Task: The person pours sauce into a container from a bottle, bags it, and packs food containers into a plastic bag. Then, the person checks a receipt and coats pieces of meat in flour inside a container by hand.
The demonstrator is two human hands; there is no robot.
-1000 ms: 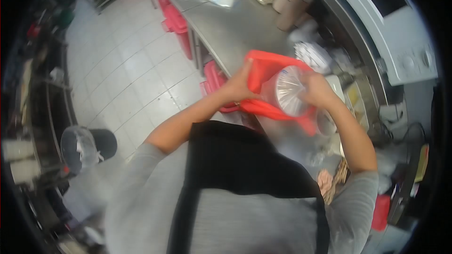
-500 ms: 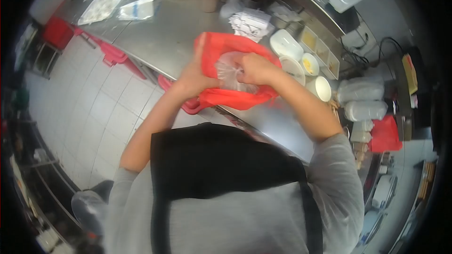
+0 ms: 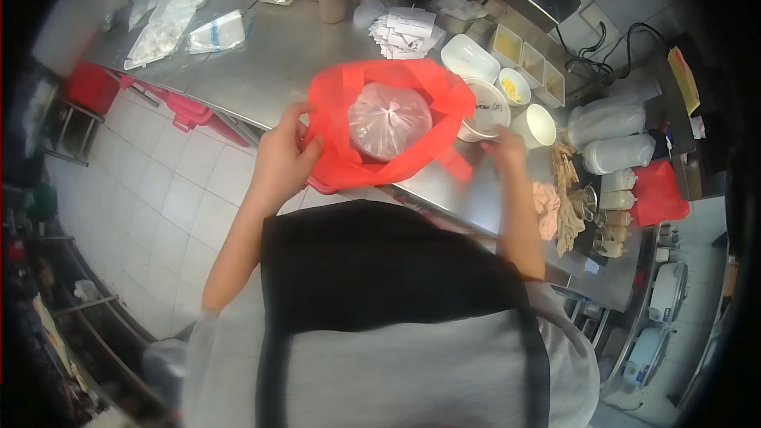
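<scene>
The red fabric bag (image 3: 326,131) opens upward, its long axis crosswise, at the steel counter's (image 3: 293,59) near edge; inside, a clear plastic bag (image 3: 389,124) points its gathered top up. White-tiled floor (image 3: 170,178) lies left. The left hand (image 3: 287,154) — thumb and fingers parted — touches the red rim; the right hand (image 3: 507,149), blurred, is near a round tub (image 3: 485,111) — grip unclear.

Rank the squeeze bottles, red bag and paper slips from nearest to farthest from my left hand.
1. Red bag, right by your left hand
2. Paper slips, beyond the bag
3. Squeeze bottles, far over on the right
</scene>
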